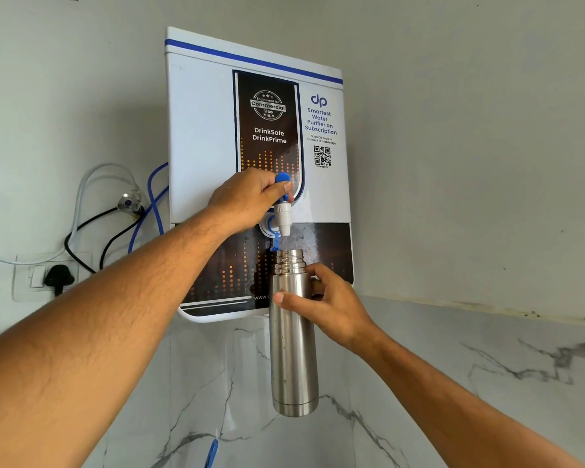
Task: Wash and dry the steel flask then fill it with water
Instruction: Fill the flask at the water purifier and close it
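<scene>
So the steel flask (pixel 293 332) is held upright in the air, at 6 o'clock from the white spout (pixel 282 217) of the wall-mounted water purifier (pixel 200 130), mouth just beneath it. It's gripped near the shoulder by the right hand (pixel 335 305), thumb across the front and fingers curled behind. The blue tap lever (pixel 282 179), at 12 o'clock of the spout, is pinched by the left hand (pixel 247 197). What looks like a thin stream is dropping into the open mouth, so the filling seems to be underway.

What could go wrong:

- **Overflow:** The level inside can't be seen through steel. If the lever isn't released in time, water gets sent down the body onto the gripping fingers.
- **Missed stream:** The neck is narrow. If the flask is let drift toward 3 or 9 o'clock, the stream gets missed and the wall gets splashed.
- **Lost grip:** Droplets are visible on the body, so it's probably slippery, and weight is being added. A one-handed grip could be lost.
- **Splashed socket:** A plugged-in socket (pixel 59 278) is mounted at 9 o'clock of the flask. It's well apart, but splashes that way wouldn't be great.
</scene>
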